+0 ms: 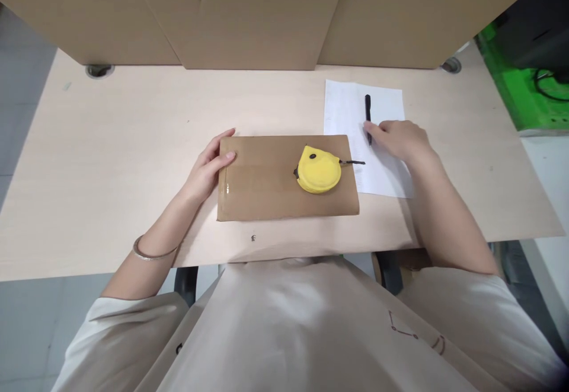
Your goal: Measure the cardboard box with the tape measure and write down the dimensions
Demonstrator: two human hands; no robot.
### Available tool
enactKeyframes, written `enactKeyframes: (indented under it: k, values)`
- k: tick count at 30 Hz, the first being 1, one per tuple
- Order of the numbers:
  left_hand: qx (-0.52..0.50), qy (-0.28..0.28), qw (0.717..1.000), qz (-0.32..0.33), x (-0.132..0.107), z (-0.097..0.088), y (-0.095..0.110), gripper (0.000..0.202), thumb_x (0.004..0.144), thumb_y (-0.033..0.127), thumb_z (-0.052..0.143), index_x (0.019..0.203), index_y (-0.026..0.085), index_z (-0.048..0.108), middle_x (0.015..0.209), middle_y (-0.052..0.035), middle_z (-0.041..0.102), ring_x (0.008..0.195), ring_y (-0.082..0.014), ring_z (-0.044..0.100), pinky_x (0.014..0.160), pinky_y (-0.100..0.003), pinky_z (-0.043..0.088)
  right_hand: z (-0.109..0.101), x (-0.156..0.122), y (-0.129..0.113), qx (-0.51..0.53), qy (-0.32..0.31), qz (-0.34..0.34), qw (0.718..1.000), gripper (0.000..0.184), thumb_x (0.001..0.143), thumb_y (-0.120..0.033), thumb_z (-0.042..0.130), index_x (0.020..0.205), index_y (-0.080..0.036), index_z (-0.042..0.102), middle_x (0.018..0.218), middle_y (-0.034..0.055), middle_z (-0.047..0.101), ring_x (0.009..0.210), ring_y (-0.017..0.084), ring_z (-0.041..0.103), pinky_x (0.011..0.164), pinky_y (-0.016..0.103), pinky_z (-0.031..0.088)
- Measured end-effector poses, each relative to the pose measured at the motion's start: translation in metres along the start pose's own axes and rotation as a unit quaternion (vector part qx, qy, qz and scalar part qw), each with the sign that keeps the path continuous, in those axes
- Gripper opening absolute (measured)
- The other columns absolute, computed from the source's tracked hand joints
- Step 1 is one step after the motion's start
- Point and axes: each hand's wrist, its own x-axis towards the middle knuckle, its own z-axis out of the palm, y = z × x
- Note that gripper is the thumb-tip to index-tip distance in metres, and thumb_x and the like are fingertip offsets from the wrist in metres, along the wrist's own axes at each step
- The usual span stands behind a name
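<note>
A flat brown cardboard box lies near the front of the desk. My left hand grips its upper left edge, thumb on top and the other fingers along the far corner. On the box's right half rests a yellow tape measure, its black strap hanging past the right edge. Beyond that, partly under the box, is a white sheet of paper. Over the sheet, my right hand is curled with its fingertips closed on the lower part of a black pen.
Tall cardboard panels stand along the back of the pale desk. Two cable holes sit at the back, the left cable hole and the right cable hole. Something green with a dark object on it stands at right.
</note>
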Motion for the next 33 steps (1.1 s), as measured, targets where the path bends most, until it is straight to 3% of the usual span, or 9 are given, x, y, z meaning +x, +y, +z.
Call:
enactKeyframes:
  k: [2,5,9,14,17,20,25,33]
  values:
    - [0.0,0.004,1.0,-0.005,-0.001,0.0,0.0,0.081,0.087,0.065,0.106,0.157,0.031,0.081,0.156,-0.0132,0.086,0.149,-0.0445,0.078,0.122,-0.053,0.069,0.007,0.01,0.006,0.021,-0.019,-0.018,0.999,0.054,0.115,-0.042,0.082,0.068,-0.027,0.06,0.072,0.0087,0.054,0.089,0.035,0.064,0.104,0.057,0.057]
    - [-0.001,0.01,1.0,-0.01,-0.001,0.0,0.0,0.083,0.085,0.067,0.107,0.156,0.03,0.082,0.153,-0.0137,0.087,0.146,-0.0437,0.079,0.119,-0.053,0.071,0.013,0.021,0.016,0.142,-0.043,-0.046,0.988,0.056,0.114,-0.036,0.085,0.065,-0.026,0.059,0.073,0.0082,0.059,0.077,0.027,0.055,0.09,0.047,0.055]
    - [0.005,0.015,1.0,-0.016,-0.002,0.001,0.0,0.082,0.084,0.068,0.107,0.153,0.031,0.084,0.154,-0.0131,0.087,0.144,-0.0426,0.079,0.115,-0.051,0.073,0.017,0.032,0.023,0.31,-0.023,-0.066,0.948,0.049,0.12,-0.05,0.075,0.079,-0.027,0.062,0.07,0.0017,0.05,0.064,0.019,0.044,0.065,0.036,0.045]
    - [0.01,0.026,0.999,-0.029,-0.002,0.001,-0.001,0.087,0.078,0.073,0.109,0.151,0.032,0.085,0.152,-0.0113,0.087,0.14,-0.0405,0.08,0.115,-0.049,0.072,0.034,0.035,0.02,0.444,0.006,-0.071,0.893,0.04,0.092,-0.04,0.1,0.082,-0.029,0.063,0.066,0.0016,0.063,0.056,0.015,0.048,0.049,0.029,0.04]
    - [0.013,0.014,0.999,-0.026,-0.003,0.0,0.0,0.081,0.084,0.071,0.107,0.152,0.033,0.085,0.151,-0.0112,0.086,0.137,-0.039,0.079,0.112,-0.048,0.071,0.041,0.034,0.023,0.462,0.021,-0.081,0.883,0.047,0.083,-0.035,0.107,0.079,-0.031,0.06,0.068,0.0032,0.067,0.057,0.016,0.051,0.043,0.026,0.039]
    - [0.021,0.005,1.0,-0.02,-0.004,-0.001,0.0,0.079,0.088,0.071,0.104,0.153,0.033,0.083,0.15,-0.0108,0.085,0.135,-0.0375,0.078,0.111,-0.046,0.07,0.04,0.033,0.026,0.464,0.022,-0.078,0.882,0.054,0.086,-0.034,0.107,0.076,-0.031,0.054,0.064,0.0013,0.063,0.054,0.014,0.049,0.042,0.024,0.035]
    - [0.023,-0.003,1.0,-0.013,-0.004,-0.002,-0.003,0.073,0.092,0.068,0.101,0.153,0.033,0.082,0.144,-0.0101,0.085,0.133,-0.037,0.079,0.109,-0.045,0.069,0.039,0.033,0.024,0.453,0.017,-0.072,0.888,0.051,0.082,-0.029,0.105,0.077,-0.03,0.054,0.062,0.0009,0.063,0.054,0.015,0.053,0.044,0.026,0.039]
    - [0.025,0.006,1.0,-0.015,-0.004,-0.001,-0.002,0.077,0.088,0.07,0.103,0.152,0.033,0.083,0.151,-0.0111,0.085,0.133,-0.0377,0.078,0.107,-0.045,0.07,0.047,0.034,0.022,0.429,0.038,-0.065,0.9,0.06,0.071,-0.042,0.103,0.081,-0.036,0.045,0.059,-0.0028,0.051,0.056,0.018,0.043,0.051,0.039,0.034]
